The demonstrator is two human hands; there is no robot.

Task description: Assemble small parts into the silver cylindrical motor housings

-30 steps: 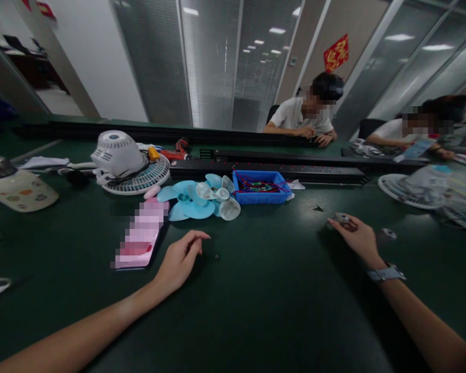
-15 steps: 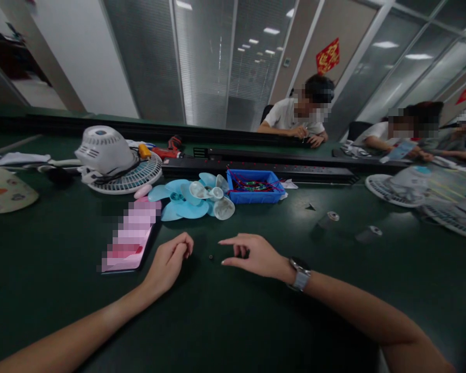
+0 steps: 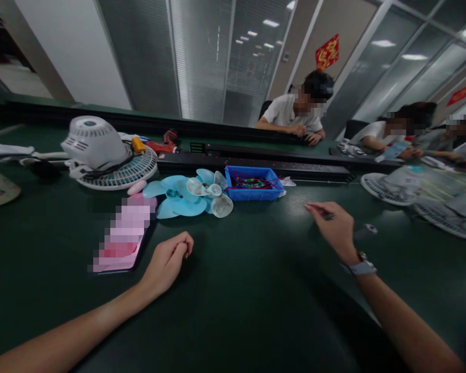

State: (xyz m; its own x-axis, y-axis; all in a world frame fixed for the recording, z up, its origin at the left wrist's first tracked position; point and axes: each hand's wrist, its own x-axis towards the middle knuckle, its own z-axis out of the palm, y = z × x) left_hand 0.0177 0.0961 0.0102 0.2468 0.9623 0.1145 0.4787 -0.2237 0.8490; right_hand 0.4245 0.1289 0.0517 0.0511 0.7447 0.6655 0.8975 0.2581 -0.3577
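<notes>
My left hand [image 3: 170, 258] rests on the dark green table [image 3: 248, 290] with its fingers curled into a loose fist and nothing visible in it. It lies just right of a pink phone [image 3: 122, 239]. My right hand [image 3: 334, 225], with a watch [image 3: 360, 267] on its wrist, reaches out to the right of the table's middle. Its fingers are pinched together over a small dark part that I cannot make out. A small round metal part [image 3: 368, 228] lies just right of this hand.
Light blue fan blades [image 3: 186, 197] and a blue bin of wired parts [image 3: 252, 185] lie beyond my hands. A white fan motor sits on a grille [image 3: 101, 155] at the back left. More fan grilles [image 3: 392, 189] lie at the right. Several people sit across the table.
My right hand came from the right to a small black piece near my left hand, then went back out right. That piece no longer lies on the table. My left hand curled shut.
</notes>
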